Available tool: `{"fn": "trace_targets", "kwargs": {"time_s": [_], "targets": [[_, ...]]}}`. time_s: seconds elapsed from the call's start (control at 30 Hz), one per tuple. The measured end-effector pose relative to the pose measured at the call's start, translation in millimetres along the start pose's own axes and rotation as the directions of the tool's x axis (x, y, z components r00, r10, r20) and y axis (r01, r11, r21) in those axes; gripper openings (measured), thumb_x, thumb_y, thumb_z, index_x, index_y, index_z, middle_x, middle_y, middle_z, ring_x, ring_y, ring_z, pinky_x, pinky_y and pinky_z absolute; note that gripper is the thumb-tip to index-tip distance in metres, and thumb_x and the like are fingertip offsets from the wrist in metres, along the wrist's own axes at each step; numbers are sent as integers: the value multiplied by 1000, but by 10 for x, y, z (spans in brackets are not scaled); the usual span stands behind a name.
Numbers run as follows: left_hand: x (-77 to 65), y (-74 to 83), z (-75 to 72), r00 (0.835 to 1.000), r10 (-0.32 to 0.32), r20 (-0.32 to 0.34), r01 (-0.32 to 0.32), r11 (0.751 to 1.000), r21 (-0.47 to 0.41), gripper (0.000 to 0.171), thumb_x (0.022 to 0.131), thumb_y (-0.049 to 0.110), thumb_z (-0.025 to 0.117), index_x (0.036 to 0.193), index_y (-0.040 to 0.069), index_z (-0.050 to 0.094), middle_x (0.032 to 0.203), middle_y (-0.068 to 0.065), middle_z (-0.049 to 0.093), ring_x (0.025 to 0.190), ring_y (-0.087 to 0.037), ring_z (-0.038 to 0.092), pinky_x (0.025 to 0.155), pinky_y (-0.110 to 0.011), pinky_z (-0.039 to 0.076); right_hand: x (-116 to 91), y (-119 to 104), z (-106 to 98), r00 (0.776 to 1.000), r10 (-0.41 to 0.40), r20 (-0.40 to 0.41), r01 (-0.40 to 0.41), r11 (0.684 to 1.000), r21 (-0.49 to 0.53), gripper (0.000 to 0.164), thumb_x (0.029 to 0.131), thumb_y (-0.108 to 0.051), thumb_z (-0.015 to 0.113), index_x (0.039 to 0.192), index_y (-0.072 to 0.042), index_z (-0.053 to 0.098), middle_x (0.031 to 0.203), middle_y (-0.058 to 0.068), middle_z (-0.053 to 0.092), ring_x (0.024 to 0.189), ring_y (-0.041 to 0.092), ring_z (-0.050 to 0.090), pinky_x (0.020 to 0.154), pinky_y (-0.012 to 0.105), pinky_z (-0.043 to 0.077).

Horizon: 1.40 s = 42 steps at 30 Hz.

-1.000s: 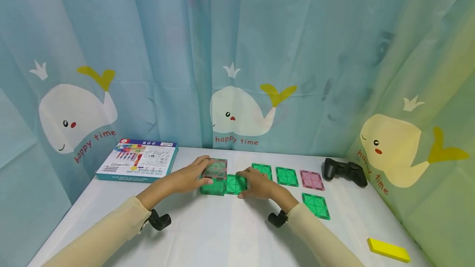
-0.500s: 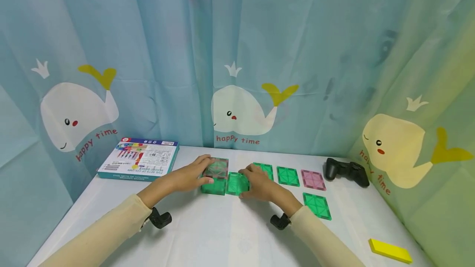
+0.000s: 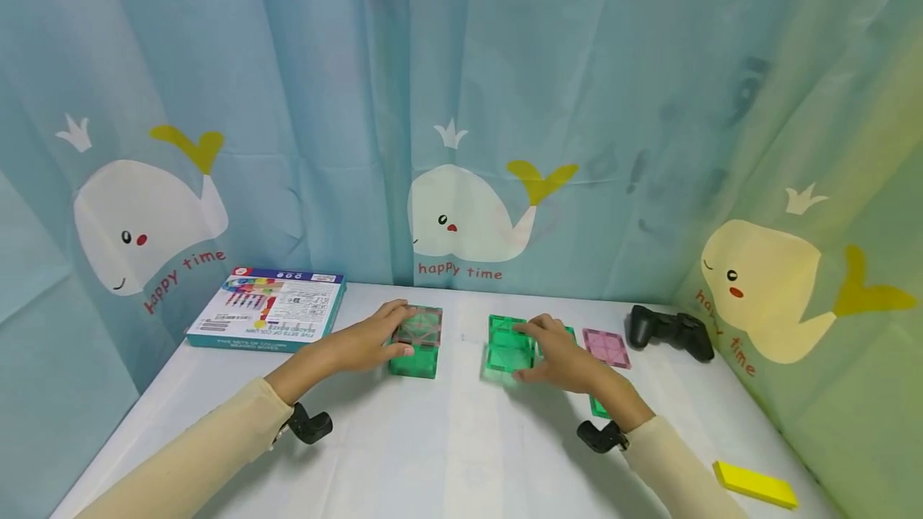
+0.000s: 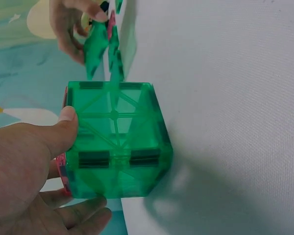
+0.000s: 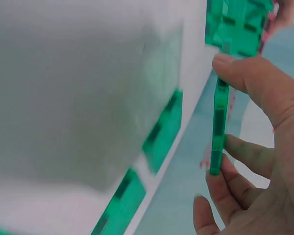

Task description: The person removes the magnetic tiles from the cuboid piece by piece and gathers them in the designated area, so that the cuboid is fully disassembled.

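Note:
My left hand (image 3: pixel 364 340) holds a small cube (image 3: pixel 416 363) of see-through magnetic tiles, with green sides and a pink top. The left wrist view shows its thumb on the cube's near edge (image 4: pixel 112 115) and the other fingers at the lower side. To the right, my right hand (image 3: pixel 566 363) pinches a single green square magnetic tile (image 3: pixel 507 357) between thumb and fingers. This tile (image 5: pixel 218 122) is edge-on in the right wrist view, held above the white table, where a green tinted shadow falls. It overlaps another green tile (image 3: pixel 505 323) lying behind it.
A pink tile (image 3: pixel 606 348) and further green tiles, partly behind the right hand, lie to the right. Beyond them sits a black game controller (image 3: pixel 669 333). A yellow block (image 3: pixel 755 484) lies front right, a printed box (image 3: pixel 267 311) back left. A whale-print curtain (image 3: pixel 346 102) hangs behind.
My right hand has moved right, away from the cube, carrying the green tile that stood beside it; the tile is now raised. The left hand has stayed on the cube.

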<state>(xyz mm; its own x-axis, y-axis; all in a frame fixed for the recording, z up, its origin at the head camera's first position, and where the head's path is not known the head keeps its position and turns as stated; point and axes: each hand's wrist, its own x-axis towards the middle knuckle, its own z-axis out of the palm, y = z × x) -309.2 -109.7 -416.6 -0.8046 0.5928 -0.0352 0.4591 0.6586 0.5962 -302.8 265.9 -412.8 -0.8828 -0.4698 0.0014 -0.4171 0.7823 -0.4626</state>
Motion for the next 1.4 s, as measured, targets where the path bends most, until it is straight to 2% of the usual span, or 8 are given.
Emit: {"fn": "trace_targets", "kwargs": {"time_s": [0.2,0.3,0.5,0.6,0.8,1.07,1.23,1.4], "targets": [[1,-16,5,1000,7,0,-7,1000,-5,72,111,37,57,167,5,24,174,-22,11,159,-43,23,124,-61,31,-294,262,-201,999,32,0,-32,999,42,81,89,-36,87,153,-1,50,139,20,50,127,39,52,99,59,52],[-13,-16,5,1000,-3,0,3,1000,-9,73,111,37,57,167,6,23,174,-22,10,159,-44,22,124,-62,30,-401,377,-256,999,39,5,-39,997,61,83,89,-37,87,153,0,50,141,26,48,127,44,54,98,63,52],[-30,-29,8,1000,0,-4,0,1000,4,72,111,36,57,167,6,24,174,-23,10,159,-44,23,123,-62,31,-538,569,-240,998,60,27,-62,993,104,83,89,-37,87,153,0,50,162,39,26,145,62,32,104,77,41],[-29,-31,13,1000,8,-8,-8,1000,10,72,111,37,57,167,4,25,174,-23,11,159,-45,23,123,-62,31,-577,622,-184,999,40,28,-43,994,105,84,88,-37,88,153,1,50,158,36,35,144,60,36,106,76,41],[-18,-43,22,1000,14,-7,-14,1000,5,72,111,37,57,166,5,25,174,-23,12,158,-44,24,123,-62,31,-592,635,-69,998,15,54,-22,993,116,79,86,-30,90,150,-1,52,147,22,55,138,48,49,109,68,43],[-8,-62,23,1000,25,-13,-25,1000,10,72,111,37,57,166,4,26,173,-23,13,158,-44,25,123,-61,32,-580,577,-44,996,35,86,-40,998,55,57,83,-25,92,129,-9,64,143,21,58,136,46,51,105,66,47],[-6,-48,14,1000,15,-6,-15,1000,5,72,111,38,56,167,6,24,174,-20,11,158,-43,25,123,-61,32,-552,512,-76,995,47,82,-44,998,-47,55,78,-33,95,123,-16,68,140,17,58,133,47,54,101,75,44],[3,-33,14,1000,9,-1,-9,1000,10,73,111,38,57,168,8,23,175,-18,10,159,-40,25,124,-59,31,-525,420,-101,995,66,69,-59,993,-101,52,77,-34,96,119,-18,70,134,13,58,126,44,56,99,73,46]]}}
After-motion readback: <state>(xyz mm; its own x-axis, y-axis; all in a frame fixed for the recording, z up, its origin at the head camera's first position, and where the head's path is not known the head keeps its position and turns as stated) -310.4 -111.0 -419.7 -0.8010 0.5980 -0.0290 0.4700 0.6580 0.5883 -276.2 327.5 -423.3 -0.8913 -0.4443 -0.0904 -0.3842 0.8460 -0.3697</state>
